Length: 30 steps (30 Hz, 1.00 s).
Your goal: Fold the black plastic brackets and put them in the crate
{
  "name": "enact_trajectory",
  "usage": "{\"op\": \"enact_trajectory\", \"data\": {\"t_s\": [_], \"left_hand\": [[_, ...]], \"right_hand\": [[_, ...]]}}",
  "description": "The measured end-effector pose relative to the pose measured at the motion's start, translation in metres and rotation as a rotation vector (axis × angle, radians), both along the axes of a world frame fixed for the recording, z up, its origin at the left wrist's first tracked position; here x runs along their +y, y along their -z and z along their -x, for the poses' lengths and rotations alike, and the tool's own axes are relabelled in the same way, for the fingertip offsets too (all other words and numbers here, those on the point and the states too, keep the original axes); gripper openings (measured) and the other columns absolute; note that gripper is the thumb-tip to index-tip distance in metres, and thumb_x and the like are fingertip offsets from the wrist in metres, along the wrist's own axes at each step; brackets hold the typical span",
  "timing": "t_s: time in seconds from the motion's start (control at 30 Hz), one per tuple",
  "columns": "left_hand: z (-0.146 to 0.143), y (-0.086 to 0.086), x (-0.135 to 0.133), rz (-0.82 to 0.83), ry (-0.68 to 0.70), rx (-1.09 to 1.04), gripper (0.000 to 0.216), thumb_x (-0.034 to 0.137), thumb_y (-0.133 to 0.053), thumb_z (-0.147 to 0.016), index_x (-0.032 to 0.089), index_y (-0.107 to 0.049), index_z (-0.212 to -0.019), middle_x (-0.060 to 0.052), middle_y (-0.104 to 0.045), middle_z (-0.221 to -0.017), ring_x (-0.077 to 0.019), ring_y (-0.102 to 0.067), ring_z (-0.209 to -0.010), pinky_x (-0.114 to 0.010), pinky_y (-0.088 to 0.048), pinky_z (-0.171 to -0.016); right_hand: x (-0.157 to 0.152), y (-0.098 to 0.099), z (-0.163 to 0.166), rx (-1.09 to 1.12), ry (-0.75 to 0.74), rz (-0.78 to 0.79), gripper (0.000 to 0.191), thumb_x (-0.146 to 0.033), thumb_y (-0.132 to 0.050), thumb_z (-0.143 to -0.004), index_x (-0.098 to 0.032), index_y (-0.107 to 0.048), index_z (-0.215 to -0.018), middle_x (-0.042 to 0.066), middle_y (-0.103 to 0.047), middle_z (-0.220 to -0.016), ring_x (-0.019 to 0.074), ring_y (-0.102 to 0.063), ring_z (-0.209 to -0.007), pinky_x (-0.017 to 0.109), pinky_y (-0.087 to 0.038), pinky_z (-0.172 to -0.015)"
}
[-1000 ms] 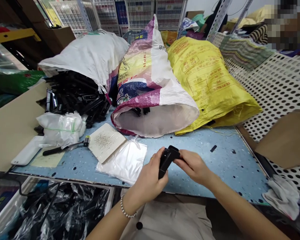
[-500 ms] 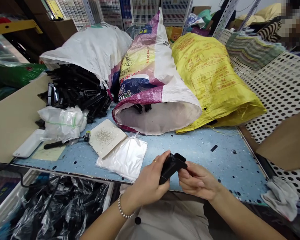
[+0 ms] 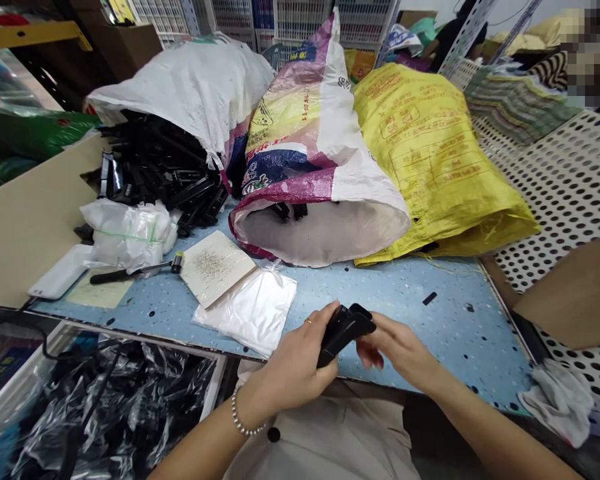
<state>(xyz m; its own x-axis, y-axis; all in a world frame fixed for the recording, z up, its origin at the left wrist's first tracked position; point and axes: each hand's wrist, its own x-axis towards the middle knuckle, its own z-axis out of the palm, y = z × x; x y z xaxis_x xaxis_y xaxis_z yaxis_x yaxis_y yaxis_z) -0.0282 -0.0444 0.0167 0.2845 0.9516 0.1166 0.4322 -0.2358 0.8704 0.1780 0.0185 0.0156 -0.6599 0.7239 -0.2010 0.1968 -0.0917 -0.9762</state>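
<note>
My left hand point(image 3: 297, 363) is wrapped round a black plastic part point(image 3: 347, 330) with a raised, curved end, held above the front edge of the blue table point(image 3: 395, 300). My right hand point(image 3: 400, 350) is at the part's right end, its index finger stretched to the rim and its other fingers bent below, apart from it. Whether that fingertip touches the part is hard to tell. Left of my hands lie white plastic bags point(image 3: 253, 310), with a pale square board point(image 3: 215, 267) partly over them. A small hammer-like tool point(image 3: 135, 270) with a black handle lies beside the board.
Black plastic parts point(image 3: 155, 167) spill from a white sack point(image 3: 190, 80) at the back left. A purple-and-white sack point(image 3: 320, 233) gapes towards me, beside a yellow sack point(image 3: 430, 153). Below left, a bin point(image 3: 215, 387) holds bagged black items. A grey cloth point(image 3: 557, 400) hangs at the right edge.
My right hand's fingers have loosened from their pinch at the part's right end and spread, the index finger now reaching over the rim. My left hand keeps its grip. The view has shifted slightly.
</note>
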Motion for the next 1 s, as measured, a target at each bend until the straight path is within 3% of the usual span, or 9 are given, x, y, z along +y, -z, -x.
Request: {"op": "enact_trajectory", "data": {"t_s": [0.07,0.13,0.27,0.37,0.53,0.6,0.67,0.87,1.0], "left_hand": [[0.000,0.002,-0.001,0.014,-0.012,0.008,0.082,0.011,-0.051,-0.077,0.023,-0.016,-0.150,-0.014,-0.049,-0.138,-0.0296,-0.053,-0.120,-0.044,-0.044,-0.100],[0.000,0.003,-0.001,0.052,-0.014,0.017,0.085,0.012,-0.051,-0.078,0.022,-0.008,-0.151,-0.013,-0.057,-0.125,-0.0281,-0.061,-0.105,-0.040,-0.050,-0.088],[0.003,0.001,-0.002,0.078,0.011,0.038,0.084,0.015,-0.050,-0.080,0.021,-0.005,-0.150,-0.012,-0.062,-0.113,-0.0259,-0.064,-0.089,-0.036,-0.050,-0.076],[0.005,-0.003,-0.003,0.089,0.012,0.054,0.082,0.016,-0.050,-0.081,0.022,-0.008,-0.150,-0.013,-0.061,-0.116,-0.0269,-0.064,-0.091,-0.038,-0.050,-0.078],[0.004,-0.002,-0.005,0.095,-0.008,0.050,0.082,0.016,-0.051,-0.081,0.021,-0.007,-0.150,-0.013,-0.061,-0.117,-0.0279,-0.065,-0.093,-0.040,-0.051,-0.079],[0.003,0.000,-0.005,0.059,-0.025,0.021,0.079,0.013,-0.050,-0.080,0.022,-0.012,-0.149,-0.014,-0.055,-0.129,-0.0281,-0.062,-0.104,-0.041,-0.049,-0.088],[0.002,0.002,-0.005,0.029,-0.039,-0.020,0.075,0.012,-0.049,-0.081,0.024,-0.017,-0.148,-0.012,-0.044,-0.143,-0.0277,-0.053,-0.122,-0.042,-0.043,-0.101],[-0.002,0.007,-0.004,0.150,-0.087,-0.137,0.070,0.014,-0.049,-0.085,0.025,-0.019,-0.147,-0.009,-0.039,-0.148,-0.0244,-0.043,-0.132,-0.040,-0.035,-0.110],[-0.002,0.008,-0.002,0.178,-0.103,-0.161,0.069,0.014,-0.048,-0.085,0.022,-0.018,-0.147,-0.011,-0.038,-0.148,-0.0245,-0.043,-0.131,-0.040,-0.035,-0.109]], "right_hand": [[-0.002,0.005,0.003,0.198,-0.101,0.456,0.050,-0.061,-0.032,-0.093,-0.019,-0.055,-0.077,-0.004,-0.050,-0.044,0.0092,-0.033,-0.034,0.023,-0.029,-0.038],[-0.004,0.008,0.006,0.358,-0.140,0.722,0.045,-0.060,-0.042,-0.090,-0.020,-0.052,-0.072,-0.009,-0.035,-0.035,0.0073,-0.020,-0.031,0.021,-0.021,-0.034],[-0.007,0.009,0.008,0.420,-0.097,0.733,0.037,-0.052,-0.055,-0.087,-0.021,-0.048,-0.069,-0.012,-0.027,-0.036,0.0059,-0.014,-0.034,0.019,-0.017,-0.035],[-0.006,0.003,0.005,0.177,-0.048,0.326,0.037,-0.050,-0.050,-0.091,-0.021,-0.049,-0.068,-0.008,-0.038,-0.040,0.0070,-0.023,-0.036,0.022,-0.021,-0.039],[-0.001,-0.008,0.000,-0.312,0.072,-0.913,0.027,-0.032,-0.056,-0.091,-0.021,-0.055,-0.066,0.003,-0.056,-0.058,0.0145,-0.046,-0.054,0.030,-0.030,-0.054],[0.001,-0.008,0.000,-0.391,0.079,-1.162,0.022,-0.028,-0.055,-0.091,-0.021,-0.057,-0.070,0.003,-0.056,-0.058,0.0159,-0.047,-0.055,0.031,-0.030,-0.056],[0.004,-0.006,0.001,-0.410,0.054,-1.222,0.021,-0.028,-0.053,-0.093,-0.021,-0.057,-0.074,0.003,-0.057,-0.060,0.0161,-0.049,-0.056,0.031,-0.032,-0.057],[0.005,-0.001,0.011,-0.293,0.070,-0.911,0.030,-0.037,-0.040,-0.097,-0.021,-0.054,-0.077,0.003,-0.056,-0.069,0.0155,-0.051,-0.064,0.028,-0.039,-0.059],[0.000,0.010,0.023,-0.063,0.127,-0.183,0.043,-0.052,-0.035,-0.096,-0.021,-0.049,-0.070,-0.004,-0.041,-0.051,0.0108,-0.037,-0.046,0.025,-0.031,-0.045]]}}
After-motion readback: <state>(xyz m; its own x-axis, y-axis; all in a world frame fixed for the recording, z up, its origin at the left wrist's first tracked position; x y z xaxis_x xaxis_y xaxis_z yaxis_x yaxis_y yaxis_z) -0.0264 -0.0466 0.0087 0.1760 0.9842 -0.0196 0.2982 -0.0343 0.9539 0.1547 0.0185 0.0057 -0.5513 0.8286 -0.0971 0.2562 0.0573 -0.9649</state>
